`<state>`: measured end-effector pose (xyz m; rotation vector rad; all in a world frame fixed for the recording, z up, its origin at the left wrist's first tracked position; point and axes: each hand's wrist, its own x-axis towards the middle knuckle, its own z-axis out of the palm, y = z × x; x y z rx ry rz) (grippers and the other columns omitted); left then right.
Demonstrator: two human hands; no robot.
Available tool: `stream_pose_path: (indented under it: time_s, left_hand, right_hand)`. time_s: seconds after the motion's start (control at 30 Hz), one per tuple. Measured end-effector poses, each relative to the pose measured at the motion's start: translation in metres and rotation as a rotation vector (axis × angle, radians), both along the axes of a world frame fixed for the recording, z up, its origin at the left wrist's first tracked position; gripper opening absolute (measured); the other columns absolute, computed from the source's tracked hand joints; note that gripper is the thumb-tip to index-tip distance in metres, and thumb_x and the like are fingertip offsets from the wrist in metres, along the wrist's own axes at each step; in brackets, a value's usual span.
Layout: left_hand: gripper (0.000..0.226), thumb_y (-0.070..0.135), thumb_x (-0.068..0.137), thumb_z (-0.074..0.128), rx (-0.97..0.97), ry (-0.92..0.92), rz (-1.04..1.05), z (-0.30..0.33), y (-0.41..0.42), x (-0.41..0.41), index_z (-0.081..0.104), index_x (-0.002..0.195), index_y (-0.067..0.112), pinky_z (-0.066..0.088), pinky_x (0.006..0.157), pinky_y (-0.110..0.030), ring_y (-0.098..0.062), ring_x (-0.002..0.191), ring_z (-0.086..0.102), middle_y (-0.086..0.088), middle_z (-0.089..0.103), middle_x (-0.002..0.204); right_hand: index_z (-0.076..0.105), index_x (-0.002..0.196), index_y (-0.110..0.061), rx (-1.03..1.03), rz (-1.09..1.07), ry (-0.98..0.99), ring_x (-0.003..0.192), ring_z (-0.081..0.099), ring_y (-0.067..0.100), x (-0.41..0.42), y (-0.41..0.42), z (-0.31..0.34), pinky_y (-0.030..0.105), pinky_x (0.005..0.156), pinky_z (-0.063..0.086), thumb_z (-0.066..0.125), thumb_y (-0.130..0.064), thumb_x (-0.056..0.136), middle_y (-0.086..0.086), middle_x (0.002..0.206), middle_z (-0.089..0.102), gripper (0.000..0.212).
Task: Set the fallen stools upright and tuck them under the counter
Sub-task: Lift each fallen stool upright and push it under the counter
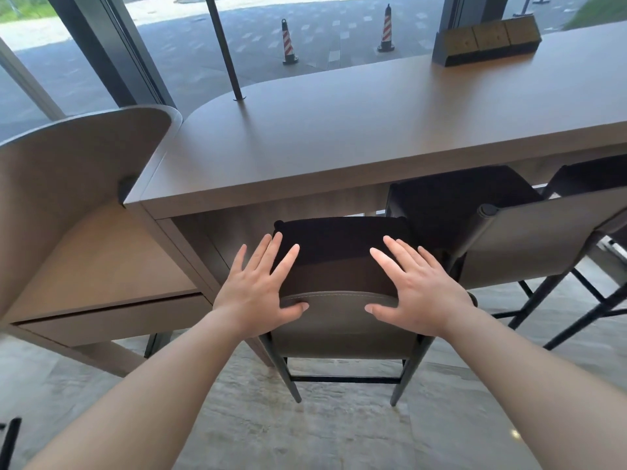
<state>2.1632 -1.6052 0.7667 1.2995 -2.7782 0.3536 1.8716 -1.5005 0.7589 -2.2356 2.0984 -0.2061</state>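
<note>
A grey stool [339,327] with a low backrest and dark seat stands upright right in front of me, its seat partly under the brown counter [356,137]. My left hand [258,290] rests on the left end of the backrest's top edge, fingers straight and spread, thumb on the near face. My right hand [417,286] lies the same way on the right end. A second upright stool [515,232] stands to the right, its seat under the counter. Part of a third stool [597,184] shows at the far right edge.
A lower desk with a curved side panel [78,184] adjoins the counter on the left. A dark pole [224,49] rises from the countertop. A box organizer [488,39] sits at the back right. Windows run behind. A dark object [10,439] pokes in at the lower left floor.
</note>
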Motion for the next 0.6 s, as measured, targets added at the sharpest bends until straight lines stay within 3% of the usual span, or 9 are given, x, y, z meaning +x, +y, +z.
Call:
stream_pose_path:
  time_s: [0.1, 0.23, 0.47, 0.6]
  left_hand:
    - [0.101, 0.086, 0.078, 0.033, -0.014, 0.003, 0.0, -0.003, -0.005, 0.004, 0.006, 0.157, 0.03, 0.01, 0.119, -0.053, -0.024, 0.153, 0.004, -0.007, 0.011, 0.166]
    - [0.103, 0.089, 0.077, 0.03, 0.003, -0.018, 0.025, -0.007, -0.015, 0.015, 0.005, 0.158, 0.03, 0.006, 0.12, -0.052, -0.022, 0.152, -0.004, -0.007, 0.005, 0.166]
    - [0.101, 0.093, 0.075, 0.018, 0.023, -0.011, 0.033, -0.008, -0.031, 0.024, -0.021, 0.15, 0.038, -0.008, 0.12, -0.05, -0.021, 0.15, -0.018, 0.0, -0.02, 0.161]
    - [0.105, 0.093, 0.074, 0.021, 0.005, -0.017, 0.041, -0.006, -0.038, 0.028, -0.015, 0.153, 0.034, -0.005, 0.121, -0.053, -0.022, 0.151, -0.018, -0.001, -0.019, 0.162]
  right_hand:
    - [-0.004, 0.154, -0.036, 0.004, -0.005, 0.009, 0.151, -0.008, 0.014, 0.004, -0.001, 0.0, 0.037, 0.12, -0.005, 0.029, -0.085, 0.077, -0.003, 0.165, -0.009, 0.097]
    - [-0.004, 0.155, -0.036, -0.001, 0.006, 0.007, 0.151, -0.008, 0.015, 0.018, -0.006, -0.002, 0.039, 0.122, -0.002, 0.028, -0.083, 0.078, -0.002, 0.165, -0.009, 0.096]
    - [-0.006, 0.154, -0.036, -0.008, 0.009, 0.027, 0.151, -0.01, 0.015, 0.028, -0.017, -0.002, 0.037, 0.12, -0.006, 0.029, -0.082, 0.08, -0.003, 0.165, -0.011, 0.094]
    - [-0.007, 0.154, -0.036, -0.016, 0.005, 0.032, 0.15, -0.013, 0.013, 0.033, -0.022, -0.003, 0.035, 0.119, -0.009, 0.028, -0.08, 0.08, -0.003, 0.165, -0.013, 0.093]
